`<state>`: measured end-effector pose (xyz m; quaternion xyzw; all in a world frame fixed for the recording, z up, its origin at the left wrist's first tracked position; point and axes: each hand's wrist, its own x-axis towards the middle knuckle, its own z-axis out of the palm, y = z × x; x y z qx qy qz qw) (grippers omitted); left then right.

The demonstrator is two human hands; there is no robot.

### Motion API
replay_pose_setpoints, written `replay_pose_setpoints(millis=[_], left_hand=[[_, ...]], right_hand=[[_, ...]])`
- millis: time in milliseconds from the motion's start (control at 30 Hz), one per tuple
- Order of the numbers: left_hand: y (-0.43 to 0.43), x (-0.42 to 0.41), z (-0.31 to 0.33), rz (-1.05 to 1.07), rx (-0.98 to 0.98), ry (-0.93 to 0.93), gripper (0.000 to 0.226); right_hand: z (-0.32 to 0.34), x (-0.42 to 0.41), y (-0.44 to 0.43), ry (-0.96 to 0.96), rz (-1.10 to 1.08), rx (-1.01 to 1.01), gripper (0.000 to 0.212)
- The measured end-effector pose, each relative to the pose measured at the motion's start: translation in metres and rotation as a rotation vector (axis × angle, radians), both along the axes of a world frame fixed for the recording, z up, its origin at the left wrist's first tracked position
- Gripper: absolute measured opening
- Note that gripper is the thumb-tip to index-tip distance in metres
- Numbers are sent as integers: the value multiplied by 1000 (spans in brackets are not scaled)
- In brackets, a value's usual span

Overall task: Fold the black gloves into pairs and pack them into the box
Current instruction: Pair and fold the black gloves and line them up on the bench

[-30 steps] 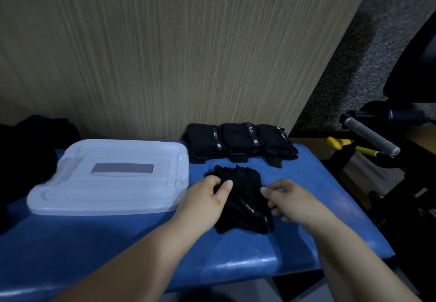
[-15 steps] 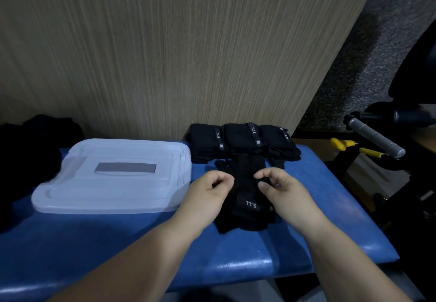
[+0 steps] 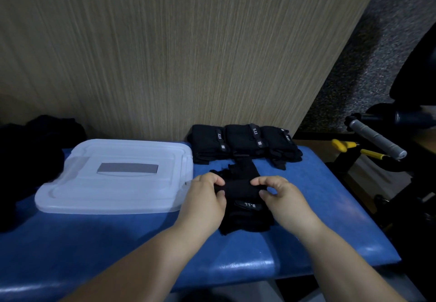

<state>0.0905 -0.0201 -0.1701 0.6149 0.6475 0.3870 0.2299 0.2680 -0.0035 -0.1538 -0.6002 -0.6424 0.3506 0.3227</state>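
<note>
- Black gloves [image 3: 246, 216] are lying on the blue bench [image 3: 330, 207], at 3 o'clock from the lidded box [image 3: 113, 200].
- Left hand [image 3: 205, 205] and right hand [image 3: 283, 200] are each pinching the rolled fold.
- Springy fabric is probably resisting; loosening either pinch is risking the fold unrolling, splitting the pair.

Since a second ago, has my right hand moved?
Yes. The right hand has shifted left, toward the white lid, and slightly nearer the folded gloves by the wall; it now pinches the glove being folded.
</note>
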Motion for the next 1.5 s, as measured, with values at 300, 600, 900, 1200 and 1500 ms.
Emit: replay_pose_setpoints(millis=[300, 600, 900, 1200, 1500], left_hand=[[-4, -1, -5, -25, 157, 204, 14], [1, -4, -6, -449, -47, 360, 47], [-3, -12, -14, -515, -174, 592, 55], [-7, -28, -7, -521, -63, 374, 43], [-8, -33, -11, -524, -31, 353, 62]], right_hand=[[-7, 6, 3, -243, 30, 22, 30], [-9, 0, -3, -393, 309, 83, 47], [-13, 0, -5, -649, 382, -51, 55], [-8, 20, 1, -433, 330, 79, 42], [-3, 30, -1, -245, 376, -22, 62]])
